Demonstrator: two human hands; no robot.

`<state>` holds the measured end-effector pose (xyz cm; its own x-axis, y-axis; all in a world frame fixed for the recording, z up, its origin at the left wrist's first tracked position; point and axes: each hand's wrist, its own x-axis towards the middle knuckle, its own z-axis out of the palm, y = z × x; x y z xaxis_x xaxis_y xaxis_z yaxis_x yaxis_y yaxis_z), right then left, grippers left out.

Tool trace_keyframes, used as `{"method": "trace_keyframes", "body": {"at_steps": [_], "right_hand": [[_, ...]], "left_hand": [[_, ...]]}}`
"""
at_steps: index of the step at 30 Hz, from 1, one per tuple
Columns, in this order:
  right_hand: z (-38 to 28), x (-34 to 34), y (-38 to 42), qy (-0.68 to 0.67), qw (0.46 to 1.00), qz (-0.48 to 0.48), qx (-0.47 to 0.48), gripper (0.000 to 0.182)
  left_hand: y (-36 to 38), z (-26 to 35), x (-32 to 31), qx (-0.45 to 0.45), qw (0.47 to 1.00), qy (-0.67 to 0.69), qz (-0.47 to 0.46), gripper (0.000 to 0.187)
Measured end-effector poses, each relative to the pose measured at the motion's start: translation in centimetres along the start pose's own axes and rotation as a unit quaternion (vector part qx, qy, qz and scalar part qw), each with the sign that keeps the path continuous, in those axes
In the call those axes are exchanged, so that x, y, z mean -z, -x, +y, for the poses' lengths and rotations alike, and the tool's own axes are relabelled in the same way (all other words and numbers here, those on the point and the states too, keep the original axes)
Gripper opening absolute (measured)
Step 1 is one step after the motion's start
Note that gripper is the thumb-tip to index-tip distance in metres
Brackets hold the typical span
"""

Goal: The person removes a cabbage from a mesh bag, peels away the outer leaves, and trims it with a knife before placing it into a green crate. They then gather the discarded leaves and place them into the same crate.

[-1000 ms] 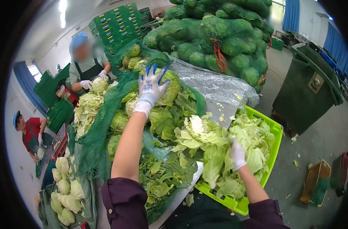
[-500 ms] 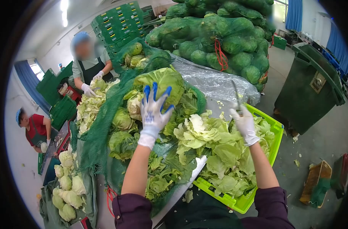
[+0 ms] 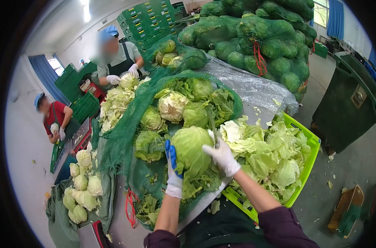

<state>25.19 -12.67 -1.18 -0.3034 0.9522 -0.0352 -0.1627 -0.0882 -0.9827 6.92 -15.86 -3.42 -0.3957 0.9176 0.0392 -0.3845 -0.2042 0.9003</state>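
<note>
Background: netted cabbage sacks (image 3: 260, 56) piled past a clear plastic sheet (image 3: 254, 84), green crates (image 3: 148, 22) stacked to their left, wheeled bin (image 3: 349, 101) on the right.

Change vs half a second ago: the big cabbage (image 3: 190, 149) is off the heap and down at the near side of the counter (image 3: 122, 198). Left hand (image 3: 174, 165) has gone from on top of it to its left flank, fingers spread, grip part-open to the head's width and bearing on it. Right hand (image 3: 224, 158) has swung in from over the lime crate (image 3: 314, 149) with the knife (image 3: 212, 120), grip closed on the handle, blade up beside the head. Net: head and blade now together, between both hands. (Handle is mostly hidden by the fingers, so blade contact looks likely but I can't confirm.)

Containers: opened green mesh (image 3: 119, 146) spread around more whole heads (image 3: 173, 106) and loose outer leaves. Lime crate heaped with stripped leaves (image 3: 260, 163). Pale trimmed heads (image 3: 86, 200) sit on dark green cloth (image 3: 58, 217), left.
</note>
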Motion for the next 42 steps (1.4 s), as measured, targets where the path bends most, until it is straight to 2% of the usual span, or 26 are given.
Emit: {"method": "trace_keyframes", "body": {"at_steps": [2,3,4,6,7,8,9,10,11,12,14,16,18,20,21,22,24,26,29,31,37,40,42], "right_hand": [[2.1,-2.2,2.4,0.144,0.975,0.096,0.136,0.087],[2.4,-2.7,4.6,0.1,0.985,0.089,0.108,0.086],[1.3,-3.0,6.1,0.056,0.99,0.088,0.093,0.086],[3.9,-3.9,8.9,0.025,0.971,0.159,0.177,0.079],[4.2,-3.7,10.9,0.019,0.984,0.147,0.097,0.075],[4.2,-3.0,12.6,0.014,0.991,0.135,0.016,0.071],[4.7,-1.8,13.5,-0.02,0.991,0.104,-0.078,0.068],[5.4,-0.3,14.4,-0.055,0.981,0.074,-0.171,0.065],[6.7,1.0,14.9,0.058,0.976,0.108,-0.177,0.062],[9.7,2.7,15.4,0.18,0.97,0.155,-0.059,0.059],[7.8,5.3,16.6,0.288,0.937,0.196,0.01,0.054],[6.9,8.1,16.9,0.35,0.91,0.166,0.148,0.052],[4.1,8.8,17.8,0.337,0.917,0.147,0.157,0.054],[2.6,8.8,18.3,0.385,0.919,0.079,0.014,0.049],[2.0,8.3,18.6,0.453,0.888,0.073,-0.008,0.048],[2.7,8.0,18.7,0.449,0.891,0.073,-0.008,0.048],[4.8,7.3,18.8,0.438,0.886,0.123,0.094,0.046],[4.4,6.9,18.8,0.454,0.88,0.124,0.065,0.041],[5.4,7.1,18.1,0.419,0.892,0.138,0.1,0.031],[5.9,7.3,17.4,0.45,0.883,0.093,0.094,0.019],[9.9,9.0,14.2,0.497,0.864,0.039,0.07,0.019],[12.2,8.7,13.0,0.484,0.872,0.041,0.069,0.019],[12.5,8.0,11.5,0.486,0.87,0.063,0.056,0.019]], "left_hand": [[1.4,1.2,0.8,0.024,0.988,0.09,-0.12,0.065],[1.7,2.1,1.5,0.062,0.985,0.087,-0.137,0.065],[1.6,3.0,1.6,0.062,0.984,0.087,-0.141,0.065],[1.3,4.4,1.2,0.07,0.97,-0.001,-0.231,0.062],[1.0,4.9,0.9,0.061,0.962,-0.09,-0.251,0.061],[1.2,4.7,0.5,0.071,0.961,-0.089,-0.254,0.061],[1.6,4.3,0.0,-0.029,0.919,-0.251,-0.303,0.063],[2.1,3.8,-0.7,-0.129,0.84,-0.4,-0.344,0.064],[3.0,3.6,-1.8,-0.154,0.835,-0.427,-0.311,0.066],[4.0,3.8,-3.0,-0.149,0.833,-0.425,-0.322,0.066],[6.2,4.2,-5.0,-0.245,0.75,-0.528,-0.313,0.066],[7.5,3.6,-5.6,-0.27,0.738,-0.533,-0.313,0.071],[9.1,3.7,-5.9,-0.31,0.707,-0.568,-0.285,0.072],[9.5,3.6,-5.4,-0.313,0.698,-0.573,-0.294,0.073],[9.5,3.4,-5.0,-0.308,0.706,-0.568,-0.289,0.073],[9.5,3.4,-4.8,-0.302,0.714,-0.565,-0.284,0.074],[9.5,3.5,-4.9,-0.297,0.711,-0.568,-0.29,0.074],[9.3,3.3,-5.1,-0.29,0.718,-0.566,-0.282,0.074],[8.7,3.2,-5.1,-0.283,0.728,-0.555,-0.285,0.073],[8.3,3.3,-5.2,-0.283,0.728,-0.554,-0.288,0.072],[6.4,3.2,-5.2,-0.259,0.75,-0.528,-0.301,0.072],[4.7,2.7,-3.9,-0.244,0.753,-0.519,-0.323,0.07],[2.9,0.9,-1.4,-0.077,0.907,-0.31,-0.274,0.073]]}}
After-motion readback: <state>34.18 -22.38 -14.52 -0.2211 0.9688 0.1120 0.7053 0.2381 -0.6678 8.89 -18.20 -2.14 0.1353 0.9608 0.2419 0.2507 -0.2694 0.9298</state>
